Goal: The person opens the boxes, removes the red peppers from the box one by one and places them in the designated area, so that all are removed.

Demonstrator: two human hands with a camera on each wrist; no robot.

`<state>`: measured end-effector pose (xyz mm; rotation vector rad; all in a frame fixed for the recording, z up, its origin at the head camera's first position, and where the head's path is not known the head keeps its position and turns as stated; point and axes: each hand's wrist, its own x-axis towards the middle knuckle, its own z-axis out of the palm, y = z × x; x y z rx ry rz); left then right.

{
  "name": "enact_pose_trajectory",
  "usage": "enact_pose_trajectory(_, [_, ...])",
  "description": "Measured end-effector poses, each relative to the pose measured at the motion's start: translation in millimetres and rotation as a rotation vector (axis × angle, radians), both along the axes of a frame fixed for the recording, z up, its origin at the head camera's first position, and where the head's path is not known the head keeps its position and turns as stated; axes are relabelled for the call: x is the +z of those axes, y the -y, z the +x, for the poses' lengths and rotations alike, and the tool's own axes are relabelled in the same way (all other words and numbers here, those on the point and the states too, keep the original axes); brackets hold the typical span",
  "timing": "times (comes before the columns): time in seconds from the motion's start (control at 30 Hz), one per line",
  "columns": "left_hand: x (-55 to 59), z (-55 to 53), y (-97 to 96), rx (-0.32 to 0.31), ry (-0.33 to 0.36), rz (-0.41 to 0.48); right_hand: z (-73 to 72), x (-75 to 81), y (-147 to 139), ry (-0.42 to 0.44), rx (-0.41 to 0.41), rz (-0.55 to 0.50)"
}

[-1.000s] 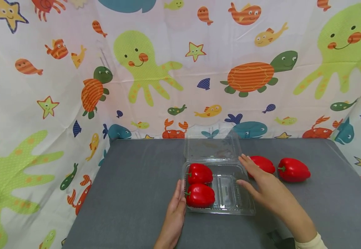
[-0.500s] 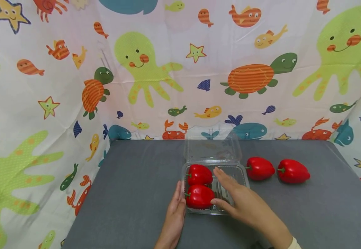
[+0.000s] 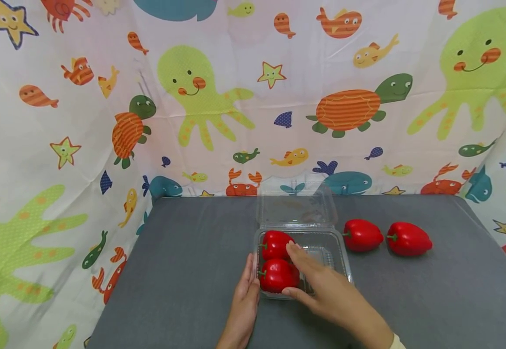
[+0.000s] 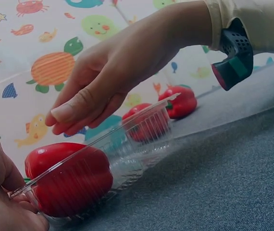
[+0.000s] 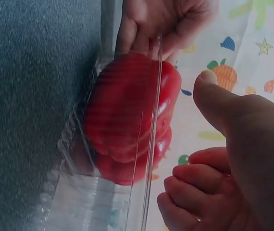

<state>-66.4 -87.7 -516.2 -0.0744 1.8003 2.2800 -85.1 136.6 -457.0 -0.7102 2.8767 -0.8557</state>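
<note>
Two red bell peppers with green stems, a far one (image 3: 275,244) and a near one (image 3: 278,275), lie side by side in the left half of a clear plastic clamshell container (image 3: 344,252). Its lid (image 3: 296,208) stands open at the back. My left hand (image 3: 243,300) rests along the container's left wall, fingers extended at the rim. Over the right ends of the two peppers hovers my right hand (image 3: 327,291), fingers loosely extended and thumb apart. In the left wrist view a gap shows between this hand (image 4: 113,77) and the near pepper (image 4: 72,178).
Two more red bell peppers, one nearer the box (image 3: 363,236) and one farther right (image 3: 409,239), lie on the grey table (image 3: 191,271) right of the container. A sea-animal curtain (image 3: 235,97) hangs behind the table and along its sides.
My right hand has moved left, from the container's right edge to above the two peppers inside. My left hand and all the peppers have stayed in place.
</note>
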Motion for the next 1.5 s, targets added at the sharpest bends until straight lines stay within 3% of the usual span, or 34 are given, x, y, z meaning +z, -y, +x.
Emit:
enact_pose_trajectory(0.37, [-1.0, 2.8, 0.9, -0.001, -0.032, 0.003, 2.1, -8.8, 12, -0.005, 0.018, 0.004])
enact_pose_trajectory(0.73, [-1.0, 2.6, 0.5, 0.007, -0.005, -0.006, 4.3, -16.6, 22, 0.018, -0.009, 0.034])
enact_pose_trajectory(1.5, [-1.6, 2.7, 0.6, 0.000, -0.037, 0.021, 2.3, -11.6, 33, -0.044, -0.036, 0.054])
